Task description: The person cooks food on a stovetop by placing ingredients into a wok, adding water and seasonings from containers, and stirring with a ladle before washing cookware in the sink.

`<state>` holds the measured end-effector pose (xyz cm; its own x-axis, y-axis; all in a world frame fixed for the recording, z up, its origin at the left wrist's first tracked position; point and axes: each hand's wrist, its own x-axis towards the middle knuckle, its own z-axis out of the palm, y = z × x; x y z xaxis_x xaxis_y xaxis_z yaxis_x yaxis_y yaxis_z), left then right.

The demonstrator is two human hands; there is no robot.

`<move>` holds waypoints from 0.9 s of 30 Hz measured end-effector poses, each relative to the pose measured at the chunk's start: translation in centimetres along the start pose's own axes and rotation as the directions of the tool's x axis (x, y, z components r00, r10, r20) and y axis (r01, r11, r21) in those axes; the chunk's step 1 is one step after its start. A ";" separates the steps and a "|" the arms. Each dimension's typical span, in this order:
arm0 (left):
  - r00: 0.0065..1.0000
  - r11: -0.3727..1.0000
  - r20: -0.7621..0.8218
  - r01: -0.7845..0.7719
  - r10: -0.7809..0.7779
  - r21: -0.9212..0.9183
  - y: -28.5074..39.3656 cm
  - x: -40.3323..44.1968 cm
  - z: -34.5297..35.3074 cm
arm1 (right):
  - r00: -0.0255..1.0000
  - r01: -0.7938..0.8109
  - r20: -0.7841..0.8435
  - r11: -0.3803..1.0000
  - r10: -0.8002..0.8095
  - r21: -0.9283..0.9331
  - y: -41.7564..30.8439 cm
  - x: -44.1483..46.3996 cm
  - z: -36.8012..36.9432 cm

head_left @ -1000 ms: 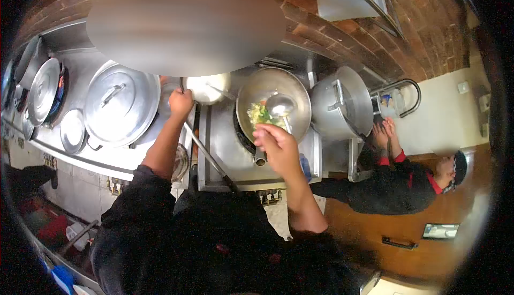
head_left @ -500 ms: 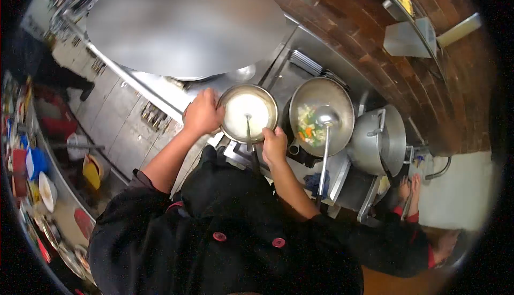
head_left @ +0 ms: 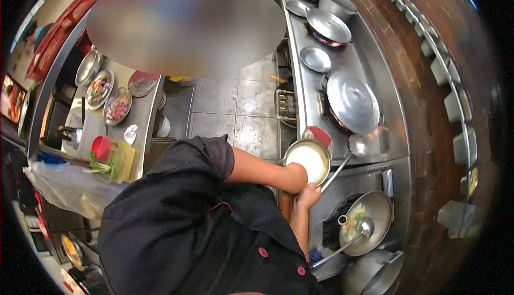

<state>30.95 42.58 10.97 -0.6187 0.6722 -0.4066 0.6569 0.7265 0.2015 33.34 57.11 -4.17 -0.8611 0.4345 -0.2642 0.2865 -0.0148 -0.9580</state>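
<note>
A metal bowl (head_left: 316, 158) of white liquid is at the stove's front edge. My left hand (head_left: 297, 178) is at its near rim, with the fingers hidden from view. Just below, my right hand (head_left: 308, 196) is closed round the handle end of a ladle (head_left: 358, 145), whose cup lies up and to the right, beyond the bowl. A wok (head_left: 377, 222) with chopped vegetables is on the lower right burner, and a second ladle (head_left: 366, 227) rests in it.
A large lidded pan (head_left: 352, 102) and smaller lids (head_left: 316, 59) line the stove. Below the wok is a deep pot (head_left: 369, 279). Across the tiled aisle (head_left: 235, 102), a counter holds bowls of cut food (head_left: 117, 106), a yellow container (head_left: 125, 161) and a plastic bag (head_left: 69, 185).
The view has swung left, bringing the aisle and opposite counter into sight. My right hand has moved from the bowl's rim to the ladle handle; the other person is out of view.
</note>
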 end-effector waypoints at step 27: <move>0.975 0.969 -0.109 0.208 -0.195 0.130 -19.7 -7.0 -3.7 | 0.975 0.001 -0.223 0.999 -0.012 -0.048 -5.3 -4.1 20.9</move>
<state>20.71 24.13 13.15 -0.7780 0.5295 -0.3382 0.5641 0.8257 -0.0048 26.57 36.61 -0.32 -0.7490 0.6247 -0.2209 0.3053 0.0295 -0.9518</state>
